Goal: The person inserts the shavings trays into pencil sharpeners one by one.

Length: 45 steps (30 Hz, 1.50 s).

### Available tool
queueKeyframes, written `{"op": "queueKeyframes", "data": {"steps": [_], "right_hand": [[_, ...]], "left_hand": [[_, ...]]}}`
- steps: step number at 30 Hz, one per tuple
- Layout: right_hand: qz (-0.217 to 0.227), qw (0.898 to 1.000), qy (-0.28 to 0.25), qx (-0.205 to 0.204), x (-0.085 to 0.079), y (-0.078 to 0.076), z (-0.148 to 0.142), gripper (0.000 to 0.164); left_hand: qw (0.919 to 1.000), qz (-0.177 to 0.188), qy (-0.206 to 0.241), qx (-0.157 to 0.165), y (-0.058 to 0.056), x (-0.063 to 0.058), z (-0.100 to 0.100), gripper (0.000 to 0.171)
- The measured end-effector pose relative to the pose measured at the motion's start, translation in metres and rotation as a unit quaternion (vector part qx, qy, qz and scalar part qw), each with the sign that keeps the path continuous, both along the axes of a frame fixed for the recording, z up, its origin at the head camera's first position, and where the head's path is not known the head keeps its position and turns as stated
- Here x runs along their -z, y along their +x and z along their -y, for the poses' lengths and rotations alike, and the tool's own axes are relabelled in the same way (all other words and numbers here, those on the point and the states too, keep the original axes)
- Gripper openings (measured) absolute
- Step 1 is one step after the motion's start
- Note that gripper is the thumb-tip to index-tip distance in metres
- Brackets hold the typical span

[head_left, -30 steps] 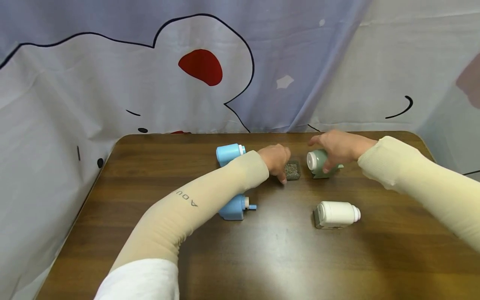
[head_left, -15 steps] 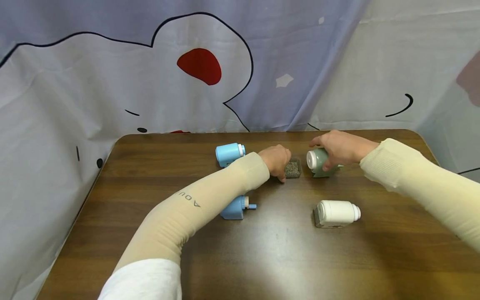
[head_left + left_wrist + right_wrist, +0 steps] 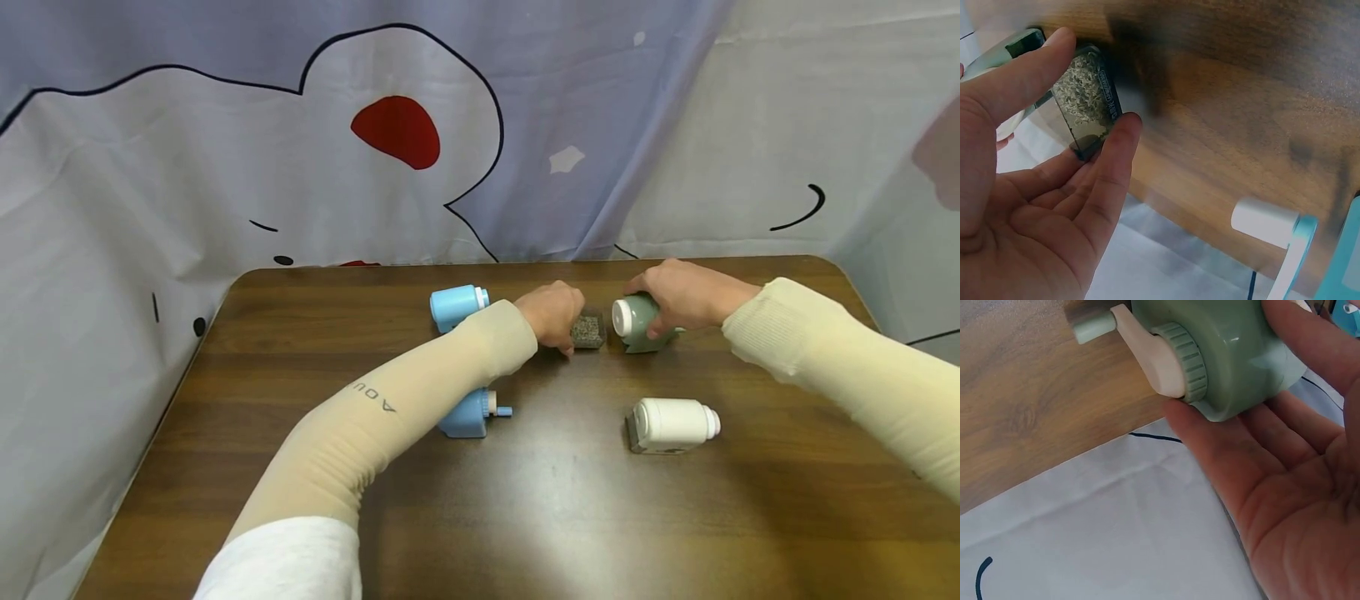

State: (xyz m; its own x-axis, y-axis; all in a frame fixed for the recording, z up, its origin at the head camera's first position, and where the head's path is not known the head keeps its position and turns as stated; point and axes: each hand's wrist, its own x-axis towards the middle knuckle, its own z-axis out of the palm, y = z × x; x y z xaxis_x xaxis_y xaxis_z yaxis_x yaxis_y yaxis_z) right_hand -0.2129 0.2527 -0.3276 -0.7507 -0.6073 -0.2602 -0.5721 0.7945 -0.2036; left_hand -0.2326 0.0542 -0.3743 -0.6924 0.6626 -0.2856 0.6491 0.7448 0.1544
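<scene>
A green hand-crank pencil sharpener [image 3: 639,323] lies on its side near the table's back edge. My right hand [image 3: 686,292] grips its body, thumb on one side and fingers on the other. In the right wrist view its crank handle [image 3: 1150,359] points away from the palm. Just left of the sharpener is a clear shavings tray [image 3: 589,330], separate from it and holding pencil shavings [image 3: 1085,90]. My left hand [image 3: 553,315] holds this tray between thumb and fingers; in the left wrist view the index fingertip [image 3: 1127,122] touches its edge.
A light blue sharpener [image 3: 453,307] lies behind my left forearm, and a darker blue one [image 3: 467,415] is partly hidden by that sleeve. A white sharpener [image 3: 675,423] lies at the right, nearer me. A patterned curtain [image 3: 300,183] hangs behind the table [image 3: 540,533].
My right fingers have come down closer round the green sharpener. My left hand has shifted slightly right and back at the tray. The other sharpeners stay where they were.
</scene>
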Motion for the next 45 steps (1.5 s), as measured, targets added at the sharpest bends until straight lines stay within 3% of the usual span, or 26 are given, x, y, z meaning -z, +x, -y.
{"op": "queueKeyframes", "data": {"steps": [11,45], "right_hand": [[-0.001,1.0,-0.002,0.014,0.001,0.0,-0.002,0.059],[-0.002,1.0,-0.014,0.007,0.003,0.004,-0.001,0.056]], "left_hand": [[0.9999,0.002,-0.009,0.013,0.008,0.002,-0.009,0.036],[0.9988,0.009,0.025,-0.041,0.01,0.01,-0.031,0.034]]}}
